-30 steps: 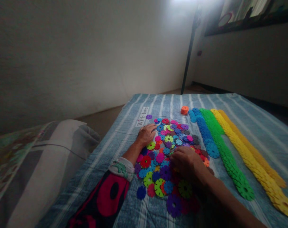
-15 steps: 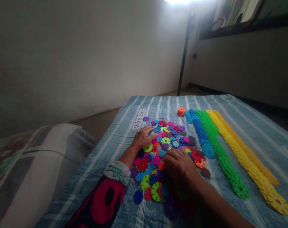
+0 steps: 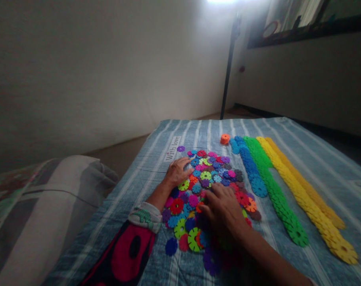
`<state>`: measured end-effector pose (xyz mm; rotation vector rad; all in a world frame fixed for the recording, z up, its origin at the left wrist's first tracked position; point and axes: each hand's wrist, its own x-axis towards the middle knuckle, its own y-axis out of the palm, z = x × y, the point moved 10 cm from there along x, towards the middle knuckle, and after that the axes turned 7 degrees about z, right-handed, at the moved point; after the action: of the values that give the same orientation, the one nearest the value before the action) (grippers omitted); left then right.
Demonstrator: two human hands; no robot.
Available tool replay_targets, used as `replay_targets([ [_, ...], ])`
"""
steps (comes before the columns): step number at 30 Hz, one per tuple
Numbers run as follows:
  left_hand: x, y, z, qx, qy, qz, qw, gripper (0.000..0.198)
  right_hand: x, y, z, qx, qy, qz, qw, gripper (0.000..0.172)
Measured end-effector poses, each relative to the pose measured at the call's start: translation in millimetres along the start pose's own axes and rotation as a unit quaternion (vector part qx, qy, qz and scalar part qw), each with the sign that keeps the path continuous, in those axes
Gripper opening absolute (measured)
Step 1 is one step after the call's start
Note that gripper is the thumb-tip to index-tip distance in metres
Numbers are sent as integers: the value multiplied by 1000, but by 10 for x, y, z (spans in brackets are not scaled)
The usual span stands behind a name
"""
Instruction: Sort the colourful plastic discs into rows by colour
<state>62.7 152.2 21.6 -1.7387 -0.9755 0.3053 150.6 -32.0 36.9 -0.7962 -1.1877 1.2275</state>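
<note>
A loose pile of notched plastic discs point(image 3: 206, 175) in mixed colours lies in the middle of the striped cloth. My left hand point(image 3: 178, 173) rests at the pile's left edge, with its fingers stretched out and the thumb apart. Over the near right part of the pile, my right hand point(image 3: 223, 203) reaches down with fingers and thumb spread. An orange disc point(image 3: 198, 207) lies close to its thumb. I see nothing held in either hand, though the right fingertips partly hide the discs beneath them.
To the right lie long overlapping rows of blue discs point(image 3: 248, 163), green discs point(image 3: 278, 200) and yellow discs point(image 3: 311, 210), plus an outer orange-yellow row point(image 3: 308, 186). A short orange disc stack point(image 3: 225, 139) stands at the far side. Grey bedding point(image 3: 70, 194) is at left.
My right hand has shifted a little over the pile, and its thumb now shows apart from the fingers. My left hand stays at the pile's edge. The view has moved slightly.
</note>
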Motion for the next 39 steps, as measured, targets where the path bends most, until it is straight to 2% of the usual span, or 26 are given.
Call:
replay_targets([
  [3, -1, 6, 11, 2, 3, -1, 1000, 34, -41, -29, 216, 34, -79, -18, 996, 21],
  [5, -1, 14, 19, 5, 4, 1, 1000, 32, -90, -97, 263, 35, -101, -29, 994, 16],
  [7, 0, 24, 23, 8, 5, 3, 1000, 31, -149, -186, 190, 10, -71, -38, 997, 13],
  [11, 8, 32, 29, 11, 9, 4, 1000, 32, -307, -257, -80, -52, 49, -9, 997, 13],
  [13, 17, 31, 37, 14, 11, 1, 1000, 32, -372, -215, -85, -52, 61, 5, 997, 16],
  [18, 40, 48, 56, 19, 27, 4, 999, 34, -417, -105, 204, 4, -40, -35, 999, 26],
  [21, 42, 52, 63, 21, 32, 1, 999, 33, -464, -174, 254, 14, -99, -79, 992, 21],
  [23, 40, 52, 63, 20, 28, 1, 999, 33, -503, -246, 160, 0, -95, -95, 991, 13],
  [25, 37, 54, 55, 19, 23, 4, 1000, 33, -525, -265, -7, -16, -46, -81, 996, 7],
  [28, 35, 51, 46, 20, 17, 8, 1000, 34, -564, -216, -130, -24, 5, -58, 998, 8],
  [31, 34, 37, 48, 17, 14, 7, 1000, 34, -588, -174, 4, -5, -37, -77, 996, 9],
  [34, 37, 31, 55, 13, 13, 7, 1000, 33, -604, -235, 98, 8, -91, -105, 990, 11],
  [36, 40, 33, 55, 13, 11, 9, 1000, 33, -582, -313, -27, -19, -55, -100, 993, 12],
  [39, 41, 27, 41, 16, 12, 9, 1000, 33, -533, -354, -381, -92, 63, -20, 994, 16],
])
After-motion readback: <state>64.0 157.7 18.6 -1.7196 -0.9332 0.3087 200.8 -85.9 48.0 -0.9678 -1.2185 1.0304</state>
